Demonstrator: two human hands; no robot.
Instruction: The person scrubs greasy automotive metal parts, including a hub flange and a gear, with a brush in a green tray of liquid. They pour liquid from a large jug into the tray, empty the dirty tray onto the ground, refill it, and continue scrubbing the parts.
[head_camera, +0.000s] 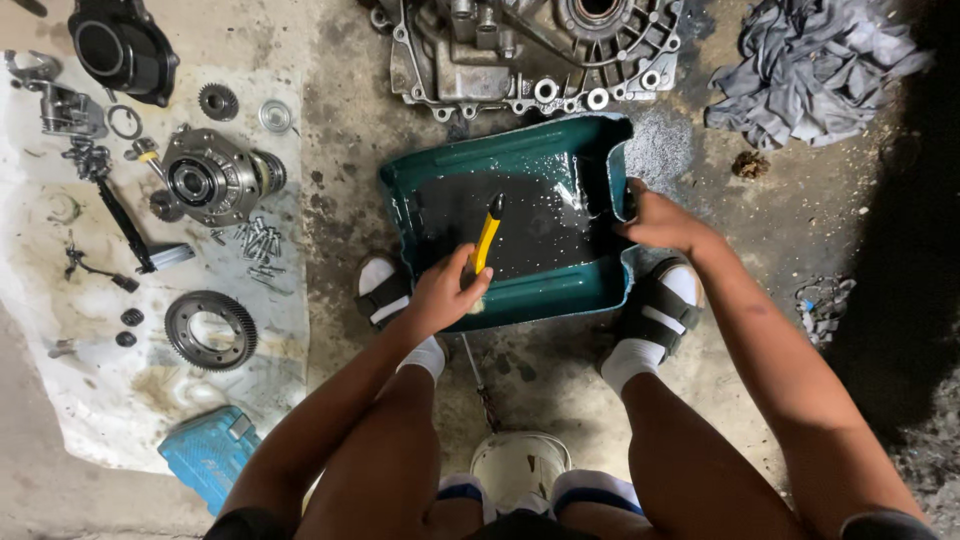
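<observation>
gearbox housing (530, 50) cut off at top edge

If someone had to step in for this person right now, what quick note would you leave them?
Left hand: closed on a yellow-handled tool, its dark tip over the tray.
Right hand: gripping the right rim of the green tray.
Tray sits on the floor between both feet, with dark oily liquid in its bottom.
Gears, bolts and a differential lie on a white sheet to the left; a metal housing lies beyond the tray, rags at upper right.
Done: parts laid out. Left: the tray looks still dirty.
</observation>
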